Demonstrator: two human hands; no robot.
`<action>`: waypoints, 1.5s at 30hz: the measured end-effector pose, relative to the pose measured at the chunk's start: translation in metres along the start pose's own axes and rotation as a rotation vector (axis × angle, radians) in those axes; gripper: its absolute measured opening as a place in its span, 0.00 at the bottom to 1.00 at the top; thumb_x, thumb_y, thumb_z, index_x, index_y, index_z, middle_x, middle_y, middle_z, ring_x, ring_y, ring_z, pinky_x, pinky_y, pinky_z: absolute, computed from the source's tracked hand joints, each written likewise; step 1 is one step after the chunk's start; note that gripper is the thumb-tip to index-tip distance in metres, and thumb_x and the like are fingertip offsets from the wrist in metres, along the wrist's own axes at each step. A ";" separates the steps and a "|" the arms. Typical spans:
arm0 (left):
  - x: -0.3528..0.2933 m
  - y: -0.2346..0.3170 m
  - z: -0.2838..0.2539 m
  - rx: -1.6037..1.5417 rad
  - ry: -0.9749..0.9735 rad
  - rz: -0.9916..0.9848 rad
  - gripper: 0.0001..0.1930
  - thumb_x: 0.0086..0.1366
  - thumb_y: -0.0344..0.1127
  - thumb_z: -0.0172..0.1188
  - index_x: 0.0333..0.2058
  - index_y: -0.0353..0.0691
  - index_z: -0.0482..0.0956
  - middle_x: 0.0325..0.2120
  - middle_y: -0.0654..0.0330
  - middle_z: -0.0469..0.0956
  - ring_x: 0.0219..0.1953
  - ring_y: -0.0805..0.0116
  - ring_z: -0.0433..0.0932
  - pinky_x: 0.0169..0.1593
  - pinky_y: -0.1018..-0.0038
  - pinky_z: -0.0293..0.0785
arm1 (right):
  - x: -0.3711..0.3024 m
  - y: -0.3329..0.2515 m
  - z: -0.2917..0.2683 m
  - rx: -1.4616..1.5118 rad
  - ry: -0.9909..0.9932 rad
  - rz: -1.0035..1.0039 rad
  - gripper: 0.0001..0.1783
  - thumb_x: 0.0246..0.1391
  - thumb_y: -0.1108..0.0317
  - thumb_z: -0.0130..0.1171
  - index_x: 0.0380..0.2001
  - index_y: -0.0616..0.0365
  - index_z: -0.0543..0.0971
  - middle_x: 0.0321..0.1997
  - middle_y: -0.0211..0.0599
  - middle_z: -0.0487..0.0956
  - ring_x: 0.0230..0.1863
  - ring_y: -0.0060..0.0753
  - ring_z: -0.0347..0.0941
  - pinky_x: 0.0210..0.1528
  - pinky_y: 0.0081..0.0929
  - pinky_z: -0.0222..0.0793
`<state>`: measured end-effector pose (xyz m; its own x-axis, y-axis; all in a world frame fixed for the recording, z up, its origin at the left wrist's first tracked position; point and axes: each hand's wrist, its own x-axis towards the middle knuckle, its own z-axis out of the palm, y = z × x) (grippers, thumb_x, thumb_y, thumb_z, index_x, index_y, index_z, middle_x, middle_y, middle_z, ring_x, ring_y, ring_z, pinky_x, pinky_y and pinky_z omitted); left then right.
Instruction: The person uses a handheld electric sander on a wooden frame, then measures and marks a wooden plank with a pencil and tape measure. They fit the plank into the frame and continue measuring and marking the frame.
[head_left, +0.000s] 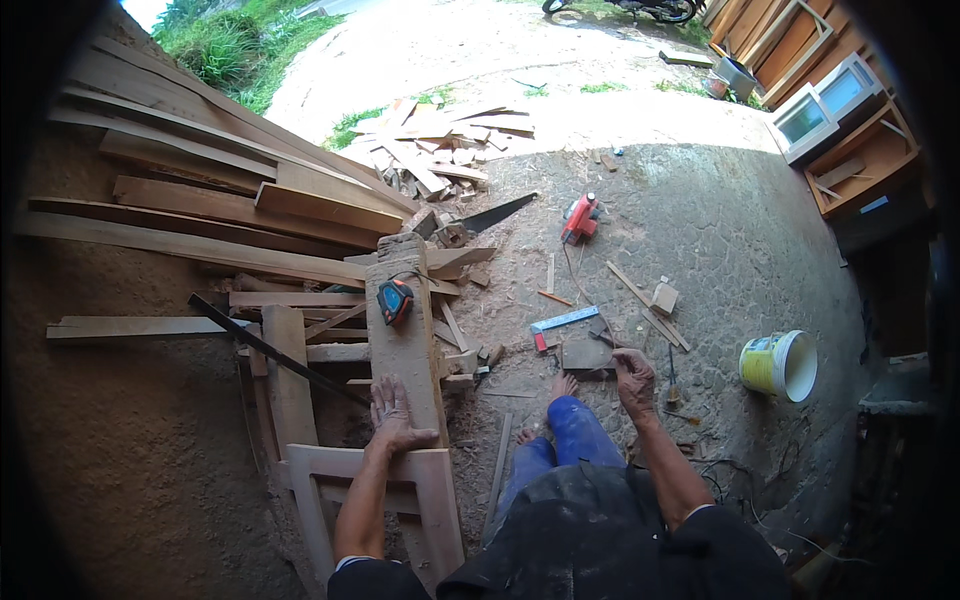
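Observation:
My left hand (398,415) lies with its fingers stretched out on a thick wooden beam (402,345), its heel beside the top edge of a pale wooden frame (385,462). On the far part of the beam sits a blue and black tape measure (395,300). My right hand (634,382) is raised over the floor with its fingers closed; what is in them, if anything, cannot be made out. Close to that hand is a flat greyish block (586,354). A try square (564,320) with a silver blade and red end lies just beyond.
Long planks (220,205) are stacked at the left, with a handsaw (498,213) near offcuts (440,150). A red power tool (580,219) with a cord rests on the concrete. At the right a white and yellow bucket (778,366) lies tipped. Loose sticks (648,305) lie ahead.

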<state>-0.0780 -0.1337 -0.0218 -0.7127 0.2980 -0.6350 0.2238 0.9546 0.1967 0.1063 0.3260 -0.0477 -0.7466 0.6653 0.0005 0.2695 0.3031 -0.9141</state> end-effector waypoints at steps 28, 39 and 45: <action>0.039 -0.049 0.020 0.290 -0.088 0.063 0.79 0.44 0.63 0.77 0.68 0.19 0.22 0.70 0.25 0.26 0.73 0.29 0.21 0.75 0.47 0.26 | -0.127 0.135 -0.055 -0.167 0.026 0.743 0.17 0.46 0.69 0.59 0.42 0.56 0.84 0.42 0.39 0.86 0.45 0.40 0.82 0.50 0.33 0.76; 0.050 -0.053 0.020 0.279 -0.144 0.045 0.79 0.45 0.61 0.77 0.68 0.20 0.21 0.70 0.25 0.28 0.74 0.32 0.29 0.75 0.52 0.34 | -0.260 0.175 -0.036 -0.152 0.109 0.838 0.18 0.45 0.59 0.67 0.39 0.57 0.85 0.38 0.40 0.85 0.42 0.40 0.81 0.49 0.33 0.74; 0.048 -0.042 0.012 0.317 -0.181 0.018 0.78 0.46 0.60 0.77 0.68 0.21 0.20 0.71 0.25 0.28 0.75 0.33 0.33 0.75 0.54 0.39 | -0.226 0.195 -0.067 -0.071 0.124 0.869 0.20 0.46 0.57 0.68 0.38 0.59 0.85 0.36 0.42 0.84 0.41 0.38 0.81 0.48 0.31 0.74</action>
<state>-0.1141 -0.1595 -0.0694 -0.5835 0.2827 -0.7613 0.4506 0.8926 -0.0139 0.3684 0.2804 -0.1984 -0.1890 0.7483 -0.6359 0.7519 -0.3062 -0.5839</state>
